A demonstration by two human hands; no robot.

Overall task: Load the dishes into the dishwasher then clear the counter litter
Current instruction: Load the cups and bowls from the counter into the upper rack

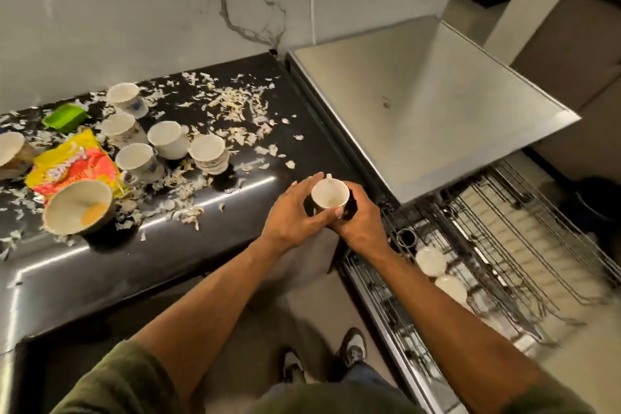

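A small white cup (329, 194) sits upright between both hands above the counter's right end. My left hand (295, 212) wraps its left side and my right hand (358, 222) cups its right side and base. Several more white cups with blue print (168, 139) stand grouped on the black counter (252, 198). A cream bowl (78, 207) with yellow residue tilts near the counter's front. The pulled-out wire rack (497, 245) at the lower right holds two white cups (431, 261).
Pale torn scraps (235, 104) litter the counter. A yellow and red snack wrapper (74, 165) and a green tray (65, 115) lie at the left, with another bowl (11, 148) at the edge. A steel surface (420, 111) stands right of the counter.
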